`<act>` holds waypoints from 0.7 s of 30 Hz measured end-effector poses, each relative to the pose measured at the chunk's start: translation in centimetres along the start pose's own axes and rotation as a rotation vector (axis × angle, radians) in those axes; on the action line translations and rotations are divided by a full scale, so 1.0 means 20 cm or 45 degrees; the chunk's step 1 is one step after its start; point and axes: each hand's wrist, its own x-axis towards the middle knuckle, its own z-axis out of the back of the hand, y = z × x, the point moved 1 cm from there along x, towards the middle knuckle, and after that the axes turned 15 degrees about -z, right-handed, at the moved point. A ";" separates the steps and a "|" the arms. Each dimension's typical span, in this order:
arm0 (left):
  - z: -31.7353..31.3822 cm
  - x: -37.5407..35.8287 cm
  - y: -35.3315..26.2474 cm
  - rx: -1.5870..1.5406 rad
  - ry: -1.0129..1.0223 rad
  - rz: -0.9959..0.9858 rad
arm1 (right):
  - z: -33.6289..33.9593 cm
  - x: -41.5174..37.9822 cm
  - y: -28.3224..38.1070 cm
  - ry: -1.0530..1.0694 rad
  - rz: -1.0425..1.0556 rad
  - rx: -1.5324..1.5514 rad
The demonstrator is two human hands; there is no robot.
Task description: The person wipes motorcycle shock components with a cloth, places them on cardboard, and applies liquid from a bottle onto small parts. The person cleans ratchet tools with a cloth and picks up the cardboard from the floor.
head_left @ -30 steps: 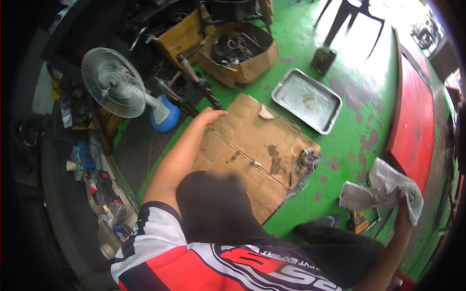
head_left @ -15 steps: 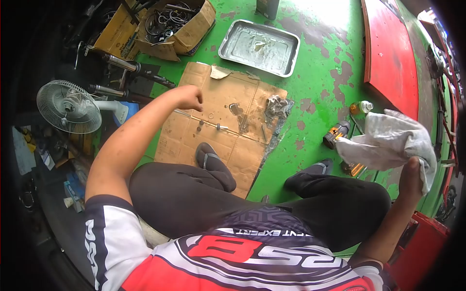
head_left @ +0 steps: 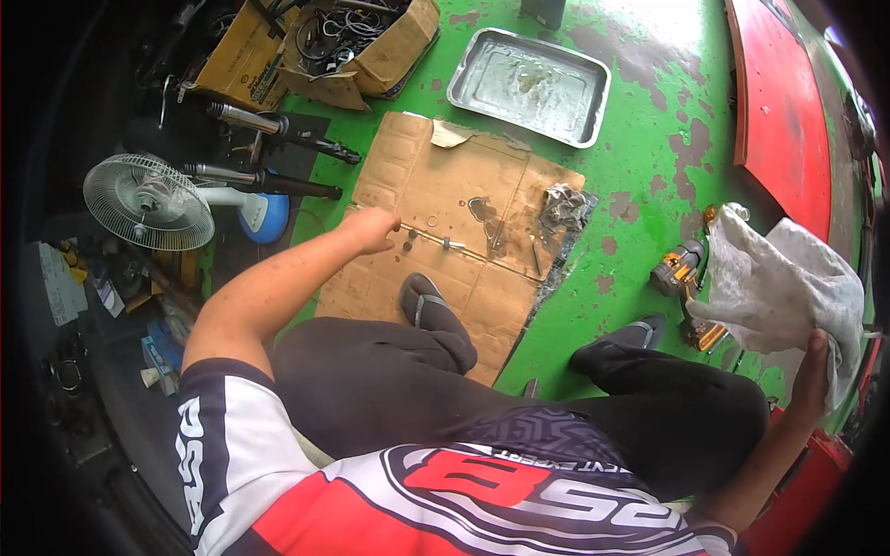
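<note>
My left hand (head_left: 373, 229) is low over the left edge of the flattened cardboard (head_left: 464, 320), its fingers curled; whether it grips something small is hidden. Close to its fingertips lie small dark round parts (head_left: 410, 239), a thin ring (head_left: 432, 221) and a small metal part (head_left: 452, 245). On the right, my right hand (head_left: 814, 371) is closed on a whitish cloth (head_left: 779, 283), which hangs out to the left and covers most of the fingers. Left of the cloth, a yellow and black power drill (head_left: 679, 267) rests on the green floor.
A metal tray (head_left: 530, 137) stands beyond the cardboard. A box of cables (head_left: 394, 51), two metal fork tubes (head_left: 250, 176) and a fan (head_left: 148, 204) are at the left. A red panel (head_left: 783, 111) lies at the right. Crumpled foil-like material (head_left: 564, 206) sits on the cardboard's right side.
The view has shifted, moving the scene rightward. My left hand has come down toward the cardboard's left edge. My right hand, with the cloth, sits slightly lower in view.
</note>
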 end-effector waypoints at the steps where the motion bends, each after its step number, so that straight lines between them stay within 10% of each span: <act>1: -0.09 -0.02 0.04 -0.100 -0.109 0.046 | 0.00 0.04 -0.01 0.019 -0.052 -0.051; 9: -0.65 0.11 -0.01 -0.471 -1.112 0.338 | -0.15 0.21 -0.11 0.264 -0.264 -0.027; 21: -0.77 0.16 -0.02 -0.609 -1.220 0.329 | -0.32 0.20 0.04 0.447 -0.286 -0.114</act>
